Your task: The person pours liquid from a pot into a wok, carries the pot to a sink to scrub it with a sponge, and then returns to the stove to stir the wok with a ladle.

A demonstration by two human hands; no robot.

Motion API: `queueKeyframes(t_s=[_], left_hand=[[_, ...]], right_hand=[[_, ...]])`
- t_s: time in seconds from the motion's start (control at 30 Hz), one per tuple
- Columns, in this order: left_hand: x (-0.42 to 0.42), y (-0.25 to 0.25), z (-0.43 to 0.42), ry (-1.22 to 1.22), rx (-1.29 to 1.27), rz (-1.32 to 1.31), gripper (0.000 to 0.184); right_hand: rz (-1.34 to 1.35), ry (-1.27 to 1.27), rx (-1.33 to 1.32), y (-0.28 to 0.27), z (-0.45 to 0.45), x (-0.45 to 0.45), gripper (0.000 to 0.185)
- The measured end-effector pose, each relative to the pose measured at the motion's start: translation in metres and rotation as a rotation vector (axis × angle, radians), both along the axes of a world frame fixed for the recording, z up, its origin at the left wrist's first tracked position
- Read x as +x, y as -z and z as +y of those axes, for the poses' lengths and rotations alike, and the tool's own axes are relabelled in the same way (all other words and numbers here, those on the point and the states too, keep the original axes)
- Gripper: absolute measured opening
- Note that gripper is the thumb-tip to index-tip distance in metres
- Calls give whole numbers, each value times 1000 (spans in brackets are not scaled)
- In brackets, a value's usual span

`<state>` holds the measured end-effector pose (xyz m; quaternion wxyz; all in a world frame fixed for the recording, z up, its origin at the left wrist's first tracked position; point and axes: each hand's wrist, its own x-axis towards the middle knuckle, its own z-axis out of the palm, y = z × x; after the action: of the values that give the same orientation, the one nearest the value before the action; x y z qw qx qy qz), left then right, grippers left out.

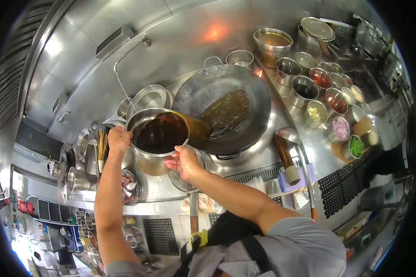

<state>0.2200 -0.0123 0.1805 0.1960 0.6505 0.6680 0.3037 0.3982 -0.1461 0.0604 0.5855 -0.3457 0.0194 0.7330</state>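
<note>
A steel pot (153,162) of dark liquid is held up between my hands, its right side against the near-left rim of a large wok (189,97). My left hand (120,138) is closed on the pot's left rim. My right hand (184,162) grips the pot's near-right edge, thumb and fingers together there. Brownish oily liquid (226,113) spreads from the pot's lip into the wok. Below the pot, a strainer (182,182) with a wooden handle lies on the counter.
At the right stand metal containers of sauces, chopped garlic (314,114), sliced onion (341,129) and greens (356,147). A ladle (289,135) and a bamboo brush (287,161) lie right of the wok. Left are bowls and another brush (101,147); a flame (259,72) shows behind the wok.
</note>
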Motion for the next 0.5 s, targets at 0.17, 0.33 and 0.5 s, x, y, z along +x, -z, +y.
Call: queueKeyframes(t_s=[0.17, 0.33, 0.5], left_hand=[[13, -10, -4, 0, 1, 90, 13], [3, -3, 5, -6, 10, 87, 14], [10, -9, 0, -2, 11, 95, 15]], right_hand=[[29, 12, -3, 4, 1, -2, 27], [21, 9, -13, 1, -1, -4, 28], [15, 27, -29, -1, 0, -4, 26]])
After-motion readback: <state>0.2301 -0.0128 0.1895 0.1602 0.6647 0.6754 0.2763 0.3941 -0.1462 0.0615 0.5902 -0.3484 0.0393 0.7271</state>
